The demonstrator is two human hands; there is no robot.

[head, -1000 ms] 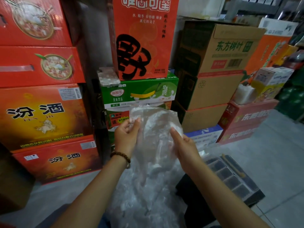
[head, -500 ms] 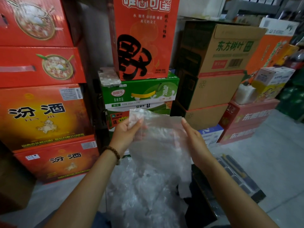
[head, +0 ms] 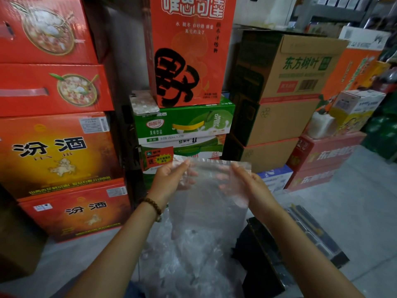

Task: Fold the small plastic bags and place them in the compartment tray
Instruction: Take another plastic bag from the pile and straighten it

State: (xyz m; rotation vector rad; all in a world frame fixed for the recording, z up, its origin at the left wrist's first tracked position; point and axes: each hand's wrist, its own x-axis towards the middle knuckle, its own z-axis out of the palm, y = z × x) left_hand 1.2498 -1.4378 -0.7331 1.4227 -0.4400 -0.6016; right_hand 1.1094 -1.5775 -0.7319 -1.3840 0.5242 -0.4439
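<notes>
Head view: my left hand [head: 169,179] and right hand [head: 251,188] pinch top corners of the clear plastic bag [head: 208,201], its length hanging down between them, compartment tray [head: 318,239] nearer my right.

Plastic bag [head: 211,191]: thin clear film, glossy, faint creases, fully see-through. Pile of bags [head: 193,263] below it: same clear film, heavily crumpled, with scattered bright highlights. Compartment tray [head: 315,231]: dark hard plastic, slight sheen along the rims. Red cartons [head: 53,151]: printed cardboard, smooth, semi-gloss coat. Brown cartons [head: 300,67]: plain corrugated cardboard, matt, with glossy tape at the seams. Bracelet [head: 153,206]: round brown beads, wood-like, dull polish. Floor [head: 354,211]: grey, smooth, matt.
</notes>
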